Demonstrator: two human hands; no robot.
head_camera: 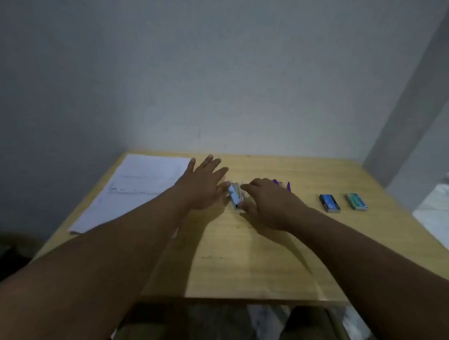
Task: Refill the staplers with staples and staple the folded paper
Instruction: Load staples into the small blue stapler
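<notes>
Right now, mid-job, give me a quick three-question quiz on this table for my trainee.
1. True or false: the two small staple boxes, the blue box and the green box, lie to the right of both hands.
2. Which object lies between the left hand and the right hand?
A. the paper
B. the white-and-blue stapler
C. the green box
3. Fill in: the purple stapler shows just beyond the ___ hand.

Key: 1 true; 2 B; 3 right.
</notes>
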